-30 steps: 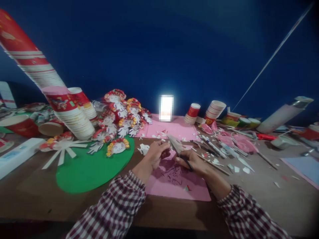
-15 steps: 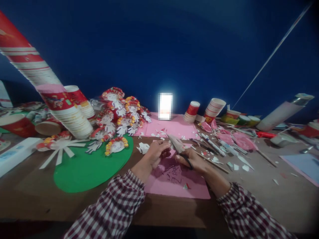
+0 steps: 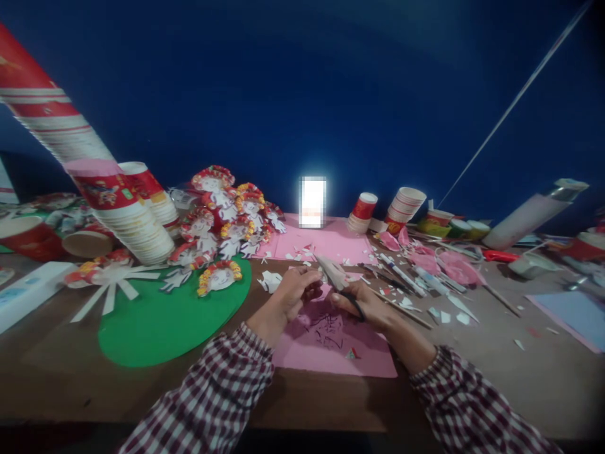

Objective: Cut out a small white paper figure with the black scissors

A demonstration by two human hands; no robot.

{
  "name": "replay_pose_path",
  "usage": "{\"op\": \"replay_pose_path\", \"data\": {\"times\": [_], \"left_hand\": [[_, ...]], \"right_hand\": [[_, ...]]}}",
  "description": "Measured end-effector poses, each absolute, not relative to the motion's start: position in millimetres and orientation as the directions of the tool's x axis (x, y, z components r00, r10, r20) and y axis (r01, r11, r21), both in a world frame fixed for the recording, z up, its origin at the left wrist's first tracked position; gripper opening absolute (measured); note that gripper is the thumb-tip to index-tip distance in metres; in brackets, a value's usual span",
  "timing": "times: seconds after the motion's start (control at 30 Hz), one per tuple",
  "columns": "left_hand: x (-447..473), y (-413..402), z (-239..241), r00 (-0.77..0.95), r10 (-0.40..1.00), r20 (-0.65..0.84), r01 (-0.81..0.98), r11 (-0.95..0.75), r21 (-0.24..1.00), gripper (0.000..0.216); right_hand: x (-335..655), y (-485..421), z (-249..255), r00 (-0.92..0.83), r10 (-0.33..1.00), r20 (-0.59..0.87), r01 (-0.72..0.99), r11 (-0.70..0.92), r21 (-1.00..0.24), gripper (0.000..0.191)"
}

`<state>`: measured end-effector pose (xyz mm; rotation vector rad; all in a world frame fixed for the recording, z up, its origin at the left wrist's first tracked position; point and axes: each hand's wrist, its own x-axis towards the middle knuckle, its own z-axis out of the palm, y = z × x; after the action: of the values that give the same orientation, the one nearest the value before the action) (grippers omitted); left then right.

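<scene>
In the middle of the head view, my right hand point(image 3: 367, 308) is closed round the black handle of a pair of scissors point(image 3: 334, 272). The blades point away from me and to the left. My left hand point(image 3: 287, 301) is beside the blades with its fingers curled together; whatever they pinch is too small or hidden to make out. Beneath both hands lies a pink sheet point(image 3: 302, 356) with dark scribbled lines. A small red, white and green scrap point(image 3: 352, 354) rests on it. Just beyond my left hand is a white paper cut-out point(image 3: 271, 282).
Left are a green sheet point(image 3: 155, 334), several paper dolls point(image 3: 220, 277) with red and yellow frills, and stacked paper cups point(image 3: 137, 230). Markers point(image 3: 404, 274), paper scraps point(image 3: 445, 317) and pink pieces point(image 3: 457, 268) lie to the right. A glowing blurred rectangle point(image 3: 312, 203) stands at the back.
The whole view has shifted very slightly, so things appear a little further left. My hands and the scissors keep nearly the same pose.
</scene>
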<state>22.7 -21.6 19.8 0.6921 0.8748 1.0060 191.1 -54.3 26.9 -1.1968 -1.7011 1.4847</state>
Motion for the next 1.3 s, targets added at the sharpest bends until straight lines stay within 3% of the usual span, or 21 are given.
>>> {"op": "replay_pose_path", "data": {"times": [0.57,1.3], "left_hand": [[23,-22,20,0.27,0.918,-0.291,-0.416,0.384,0.825,0.023],[23,-22,18,0.328,0.899,-0.292,-0.372,0.407,0.834,0.024]], "right_hand": [[193,-54,23,-0.44,0.894,-0.083,0.248,0.031,-0.968,0.032],[196,-52,16,-0.464,0.881,-0.091,0.212,0.011,-0.977,0.041]]}}
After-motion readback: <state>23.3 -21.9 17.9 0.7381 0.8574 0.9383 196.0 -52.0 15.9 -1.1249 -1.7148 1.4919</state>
